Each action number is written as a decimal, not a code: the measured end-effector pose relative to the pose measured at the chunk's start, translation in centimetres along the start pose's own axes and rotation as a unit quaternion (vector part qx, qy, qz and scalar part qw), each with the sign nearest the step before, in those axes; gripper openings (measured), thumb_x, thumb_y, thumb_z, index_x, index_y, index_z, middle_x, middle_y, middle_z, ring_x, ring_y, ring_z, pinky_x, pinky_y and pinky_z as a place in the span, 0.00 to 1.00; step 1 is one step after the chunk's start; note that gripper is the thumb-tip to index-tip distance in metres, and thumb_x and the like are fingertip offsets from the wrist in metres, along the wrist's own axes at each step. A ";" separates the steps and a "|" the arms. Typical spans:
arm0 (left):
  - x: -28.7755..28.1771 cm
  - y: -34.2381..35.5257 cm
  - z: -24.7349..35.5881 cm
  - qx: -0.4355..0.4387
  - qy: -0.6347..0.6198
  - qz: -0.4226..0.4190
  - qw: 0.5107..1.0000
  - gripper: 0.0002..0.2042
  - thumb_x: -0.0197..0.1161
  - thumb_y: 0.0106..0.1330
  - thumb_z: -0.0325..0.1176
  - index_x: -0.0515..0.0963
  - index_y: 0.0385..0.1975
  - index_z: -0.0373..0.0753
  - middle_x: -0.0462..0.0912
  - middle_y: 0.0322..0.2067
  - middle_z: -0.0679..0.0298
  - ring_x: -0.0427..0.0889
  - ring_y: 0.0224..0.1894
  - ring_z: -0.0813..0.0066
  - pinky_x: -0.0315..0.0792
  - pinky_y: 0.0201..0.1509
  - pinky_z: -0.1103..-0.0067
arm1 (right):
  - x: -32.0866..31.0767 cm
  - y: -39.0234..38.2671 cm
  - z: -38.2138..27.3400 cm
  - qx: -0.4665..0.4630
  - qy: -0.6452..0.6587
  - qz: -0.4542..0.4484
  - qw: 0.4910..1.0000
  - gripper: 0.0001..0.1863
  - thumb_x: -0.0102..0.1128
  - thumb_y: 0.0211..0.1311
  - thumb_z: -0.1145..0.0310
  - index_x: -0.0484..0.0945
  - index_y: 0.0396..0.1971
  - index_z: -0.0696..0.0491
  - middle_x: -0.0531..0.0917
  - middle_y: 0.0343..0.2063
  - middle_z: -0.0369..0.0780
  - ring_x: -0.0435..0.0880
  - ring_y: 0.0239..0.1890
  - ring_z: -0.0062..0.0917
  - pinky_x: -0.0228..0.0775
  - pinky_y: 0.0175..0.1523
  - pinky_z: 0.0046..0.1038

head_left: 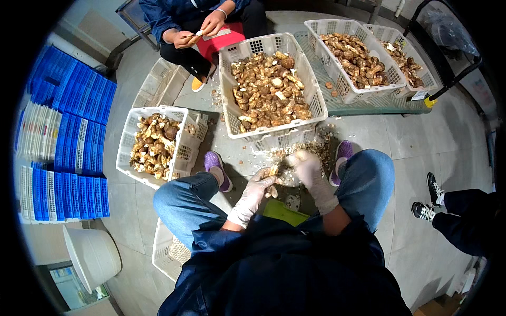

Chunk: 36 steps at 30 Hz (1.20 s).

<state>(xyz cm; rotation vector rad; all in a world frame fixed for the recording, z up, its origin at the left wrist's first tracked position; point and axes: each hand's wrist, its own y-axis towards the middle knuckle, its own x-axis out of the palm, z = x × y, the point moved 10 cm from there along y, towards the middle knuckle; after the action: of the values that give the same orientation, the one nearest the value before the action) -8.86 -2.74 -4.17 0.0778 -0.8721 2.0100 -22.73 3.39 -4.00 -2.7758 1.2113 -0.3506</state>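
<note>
My left hand [258, 188], in a pale glove, is closed around a brown mushroom [272, 171] between my knees. Close by on the right, my gloved right hand [310, 169] is curled and blurred by motion; whatever it grips cannot be made out. Just beyond both hands stands a white crate [232, 108] heaped with brown and cream mushrooms [271, 92]. Pale trimmings [316, 150] lie scattered on the floor at its foot. To the left, a smaller white crate [126, 145] holds more mushrooms [154, 145].
Across from me sits a person whose hands [197, 31] hold a small piece. Mushroom-filled crates [363, 95] rest on a green pallet [379, 107] at far right. Blue crates [79, 139] are stacked left, near a white tub [95, 258]. Another person's shoes [429, 197] stand right.
</note>
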 end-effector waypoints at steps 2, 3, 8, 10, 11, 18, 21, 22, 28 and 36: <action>-0.4 0.2 -0.2 -0.012 0.030 0.000 0.999 0.10 0.49 0.62 0.26 0.68 0.41 0.32 0.80 0.29 0.57 0.74 0.18 0.79 0.63 0.19 0.87 | 3.6 -2.2 -4.0 -0.201 -0.305 -0.043 0.930 0.08 0.55 0.50 0.68 0.73 0.18 0.56 0.73 0.14 0.47 0.72 0.17 0.34 0.66 0.25 0.32; -1.0 0.3 -0.5 -0.012 0.018 0.006 1.000 0.10 0.48 0.62 0.27 0.68 0.41 0.32 0.80 0.29 0.57 0.74 0.18 0.78 0.64 0.20 0.87 | 2.3 -1.9 -3.1 -0.117 -0.277 -0.007 0.954 0.09 0.55 0.50 0.67 0.72 0.17 0.56 0.72 0.12 0.46 0.72 0.16 0.34 0.65 0.25 0.33; -2.4 1.4 -2.2 -0.019 -0.094 0.032 0.995 0.11 0.49 0.62 0.28 0.69 0.44 0.33 0.79 0.29 0.61 0.72 0.19 0.81 0.63 0.21 0.88 | 2.7 -2.2 -5.6 -0.297 -0.283 -0.018 0.912 0.09 0.56 0.50 0.65 0.75 0.19 0.56 0.74 0.15 0.45 0.75 0.19 0.37 0.66 0.26 0.33; -2.1 1.9 -2.7 -0.029 -0.091 0.021 0.995 0.11 0.49 0.62 0.28 0.69 0.44 0.33 0.78 0.28 0.62 0.72 0.19 0.81 0.64 0.22 0.88 | 3.0 -2.3 -4.0 -0.153 -0.304 -0.012 0.940 0.09 0.55 0.50 0.65 0.75 0.19 0.55 0.75 0.16 0.45 0.76 0.20 0.36 0.67 0.27 0.34; -2.3 1.7 -3.0 -0.036 -0.089 0.023 0.995 0.11 0.50 0.63 0.28 0.70 0.44 0.33 0.78 0.28 0.63 0.71 0.19 0.81 0.64 0.22 0.88 | 1.8 -1.5 -2.2 -0.087 -0.408 0.010 0.909 0.09 0.55 0.50 0.66 0.74 0.18 0.55 0.75 0.16 0.46 0.75 0.20 0.37 0.67 0.27 0.35; -1.6 0.9 -0.5 0.024 0.030 0.051 0.998 0.12 0.50 0.64 0.28 0.70 0.45 0.31 0.77 0.25 0.62 0.71 0.18 0.79 0.66 0.23 0.86 | 2.5 -2.2 -4.4 -0.178 -0.288 0.015 0.941 0.11 0.56 0.51 0.63 0.74 0.16 0.53 0.76 0.15 0.42 0.76 0.18 0.36 0.68 0.26 0.33; -1.7 0.8 -0.8 0.008 -0.032 0.011 0.999 0.12 0.47 0.65 0.29 0.70 0.45 0.31 0.77 0.26 0.60 0.71 0.18 0.77 0.65 0.22 0.86 | -1.3 -0.9 -1.7 -0.049 -0.398 0.064 0.914 0.11 0.56 0.51 0.61 0.76 0.21 0.54 0.79 0.19 0.42 0.78 0.21 0.33 0.69 0.28 0.31; -1.6 0.7 -0.7 0.007 -0.070 -0.006 0.998 0.13 0.46 0.65 0.29 0.69 0.45 0.31 0.77 0.26 0.59 0.71 0.18 0.77 0.65 0.22 0.85 | 0.0 -1.0 -1.4 -0.064 -0.355 0.013 0.932 0.11 0.56 0.51 0.61 0.76 0.21 0.54 0.78 0.18 0.43 0.77 0.20 0.34 0.69 0.28 0.31; -0.3 1.2 -2.5 -0.121 -0.336 -0.082 0.930 0.16 0.50 0.61 0.39 0.70 0.41 0.33 0.73 0.21 0.59 0.59 0.12 0.75 0.55 0.16 0.81 | -3.3 0.8 1.6 0.046 -0.282 0.044 0.957 0.10 0.55 0.51 0.63 0.76 0.21 0.54 0.76 0.16 0.42 0.76 0.19 0.32 0.68 0.26 0.28; -1.8 0.8 -2.0 -0.070 -0.214 0.014 0.974 0.16 0.45 0.65 0.40 0.69 0.41 0.32 0.72 0.19 0.61 0.61 0.11 0.77 0.53 0.15 0.82 | 0.3 -0.3 -1.9 -0.006 -0.145 0.010 0.989 0.12 0.53 0.53 0.65 0.71 0.16 0.57 0.73 0.13 0.44 0.73 0.17 0.32 0.66 0.25 0.31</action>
<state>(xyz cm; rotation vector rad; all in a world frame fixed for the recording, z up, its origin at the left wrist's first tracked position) -7.82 -3.08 -6.80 0.4330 -1.2890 1.9833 -22.81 3.43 -2.03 -2.6992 1.1698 0.0636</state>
